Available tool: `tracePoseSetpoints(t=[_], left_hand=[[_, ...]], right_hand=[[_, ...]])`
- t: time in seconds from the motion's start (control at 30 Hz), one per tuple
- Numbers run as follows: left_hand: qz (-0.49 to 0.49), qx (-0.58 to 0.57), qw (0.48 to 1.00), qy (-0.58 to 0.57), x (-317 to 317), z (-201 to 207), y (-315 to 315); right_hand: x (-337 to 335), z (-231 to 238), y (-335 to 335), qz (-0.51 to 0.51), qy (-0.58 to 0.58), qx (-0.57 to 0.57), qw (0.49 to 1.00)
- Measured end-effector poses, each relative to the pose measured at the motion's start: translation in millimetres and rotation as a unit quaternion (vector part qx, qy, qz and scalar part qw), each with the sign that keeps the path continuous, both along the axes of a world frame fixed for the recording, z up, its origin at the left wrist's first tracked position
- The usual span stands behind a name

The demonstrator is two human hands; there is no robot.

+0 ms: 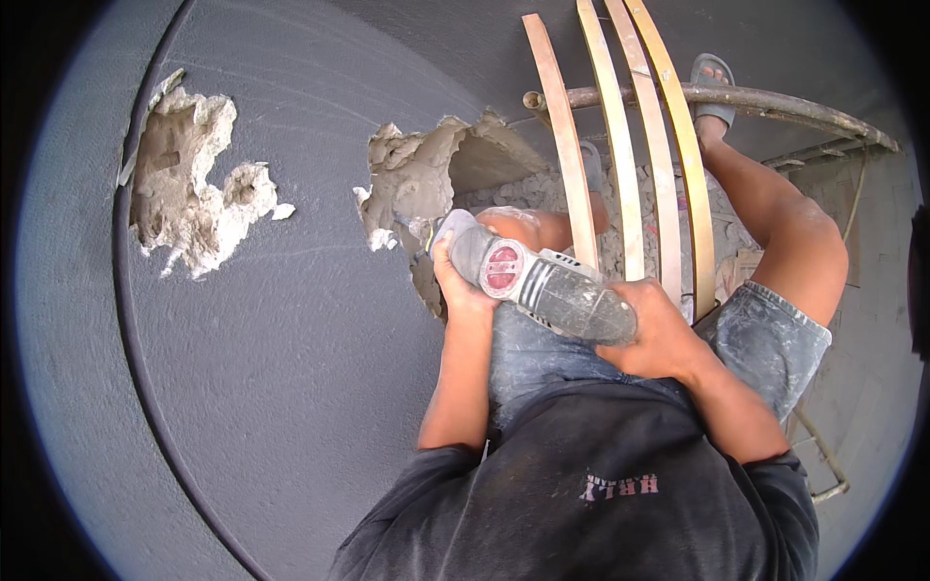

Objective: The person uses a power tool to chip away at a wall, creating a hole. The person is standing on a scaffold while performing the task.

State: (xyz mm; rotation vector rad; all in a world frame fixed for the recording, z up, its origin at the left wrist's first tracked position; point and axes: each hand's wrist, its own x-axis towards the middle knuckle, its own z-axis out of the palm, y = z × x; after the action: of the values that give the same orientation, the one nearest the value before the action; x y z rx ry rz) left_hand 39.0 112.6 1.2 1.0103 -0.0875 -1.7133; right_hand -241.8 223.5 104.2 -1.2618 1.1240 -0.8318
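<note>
With both hands I hold a dusty grey rotary hammer (572, 295) that has a round red cover on its body. Wrapped around its front end, near the wall, is my left hand (461, 279). My right hand (657, 331) grips the rear handle. The tool's nose points left at a jagged broken hole (415, 179) in the dark grey wall (291, 378). Pale, crumbly masonry shows along the hole's edge. The bit's tip is too small to make out, so I cannot tell whether it touches the wall.
A second broken patch (179, 194) lies farther left, beside a long black cable (124, 290). Several wooden slats (620, 145) run outward past my legs, crossing a rusty metal pipe (775, 100). Rubble (712, 223) lies below the slats. My sandalled foot (713, 77) is by the pipe.
</note>
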Motion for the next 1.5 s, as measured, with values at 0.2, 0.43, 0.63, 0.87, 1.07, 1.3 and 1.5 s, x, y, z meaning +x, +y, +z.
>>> tracePoseSetpoints(t=[0.2,0.43,0.63,0.87,1.07,1.3,1.5], left_hand=[[-0.002,-0.046,0.999,-0.025,24.9,-21.7,-2.4],[0.060,0.014,0.997,-0.042,5.2,-6.3,-21.9],[0.052,0.020,0.998,-0.008,8.2,-3.8,-27.3],[0.060,0.054,0.996,-0.046,2.6,-5.3,-46.5],[0.033,0.069,0.995,-0.059,2.3,-4.4,-58.6],[0.015,0.090,0.995,-0.049,1.4,-0.6,-62.9],[0.019,0.113,0.990,-0.079,-3.1,4.5,-67.4]], right_hand=[[25.1,-16.6,-9.0,0.014,0.024,-0.073,0.997],[21.2,-18.6,-27.3,-0.010,0.013,-0.053,0.998],[21.5,-21.5,-38.0,0.019,0.013,-0.034,0.999],[17.0,-3.6,-56.2,-0.021,-0.007,-0.041,0.999],[17.1,-16.3,-64.3,-0.004,0.014,-0.021,1.000],[17.8,-19.2,-71.1,-0.018,0.011,0.047,0.999],[21.2,-21.1,-69.4,-0.023,0.004,0.073,0.997]])
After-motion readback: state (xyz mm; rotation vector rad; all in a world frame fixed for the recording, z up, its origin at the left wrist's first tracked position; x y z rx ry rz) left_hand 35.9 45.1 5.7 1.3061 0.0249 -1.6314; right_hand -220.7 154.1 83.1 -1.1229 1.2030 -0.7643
